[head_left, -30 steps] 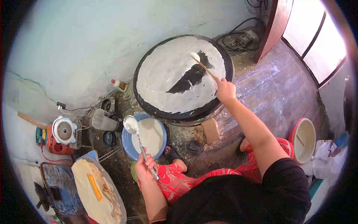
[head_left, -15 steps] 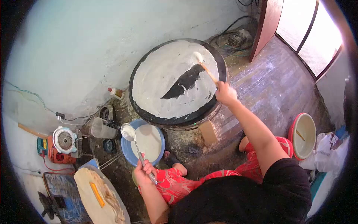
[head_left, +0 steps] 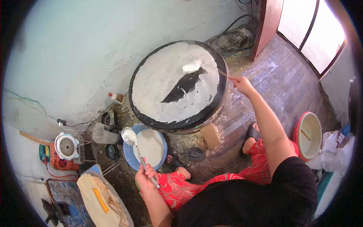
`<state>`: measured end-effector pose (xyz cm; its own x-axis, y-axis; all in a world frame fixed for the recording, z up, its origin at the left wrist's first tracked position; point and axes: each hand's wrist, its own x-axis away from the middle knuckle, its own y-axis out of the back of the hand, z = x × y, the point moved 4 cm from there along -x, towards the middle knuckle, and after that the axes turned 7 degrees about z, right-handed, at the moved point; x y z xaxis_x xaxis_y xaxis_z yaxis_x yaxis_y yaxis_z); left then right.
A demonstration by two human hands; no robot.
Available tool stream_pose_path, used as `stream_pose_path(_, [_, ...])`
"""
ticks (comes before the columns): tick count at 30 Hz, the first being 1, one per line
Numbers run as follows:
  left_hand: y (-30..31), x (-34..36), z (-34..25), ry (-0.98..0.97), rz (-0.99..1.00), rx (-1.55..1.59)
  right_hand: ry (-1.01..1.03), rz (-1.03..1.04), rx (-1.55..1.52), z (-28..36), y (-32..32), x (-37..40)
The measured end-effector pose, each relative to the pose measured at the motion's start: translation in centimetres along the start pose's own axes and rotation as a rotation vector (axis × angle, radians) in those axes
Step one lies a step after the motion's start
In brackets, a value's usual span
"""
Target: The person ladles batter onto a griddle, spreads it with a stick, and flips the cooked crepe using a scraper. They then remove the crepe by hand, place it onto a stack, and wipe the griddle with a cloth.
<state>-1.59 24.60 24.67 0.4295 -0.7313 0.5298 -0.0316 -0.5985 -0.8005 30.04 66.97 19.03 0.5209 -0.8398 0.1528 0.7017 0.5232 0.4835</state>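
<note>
My left hand [head_left: 146, 178] is closed round the metal handle of a ladle [head_left: 129, 136], whose bowl carries white batter and overlaps the edge of a blue basin [head_left: 126, 152] of batter [head_left: 148, 145]. In my right hand [head_left: 242, 85] is a thin wooden batter spreader [head_left: 224, 73], gripped at the right rim of a round black griddle [head_left: 171, 123]. A pale batter layer [head_left: 155, 81] coats most of the griddle, leaving a dark bare strip [head_left: 181, 89] near its middle. Thick white batter sits just above that strip, and the spreader's far end is hard to make out.
Finished flatbreads [head_left: 92, 193] lie stacked at lower left with a yellow scraper [head_left: 100, 200] on top. A small fan [head_left: 67, 145], plastic jug [head_left: 104, 133] and bottle [head_left: 116, 98] stand along the wall. A red-rimmed basin [head_left: 308, 136] is on my right; a board [head_left: 210, 136] leans against the griddle base.
My right hand has moved right and slightly up, out to the griddle's edge, with the spreader. Thick batter now shows left of where the spreader's tip was. My left hand keeps the ladle nearly still.
</note>
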Motion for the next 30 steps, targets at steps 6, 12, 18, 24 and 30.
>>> stream_pose_path(6, [0.4,-0.3,-0.1,0.047,0.012,0.036,0.002,-0.109,0.260,4.0,-5.0,1.0])
stream_pose_path(12, [0.7,-0.1,-0.1,0.029,0.020,0.006,-0.252,-0.161,0.223,4.3,-2.4,4.4])
stream_pose_path(18, [0.4,-0.1,-0.1,0.031,0.021,-0.001,0.016,-0.116,0.304,5.3,-9.7,3.0])
stream_pose_path(24, [0.7,0.1,-0.1,0.016,0.024,-0.005,-0.082,-0.077,0.357,5.3,-7.7,4.4])
stream_pose_path(30, [1.0,0.2,-0.4,0.028,0.054,0.007,0.070,0.079,0.299,7.9,-12.8,4.8])
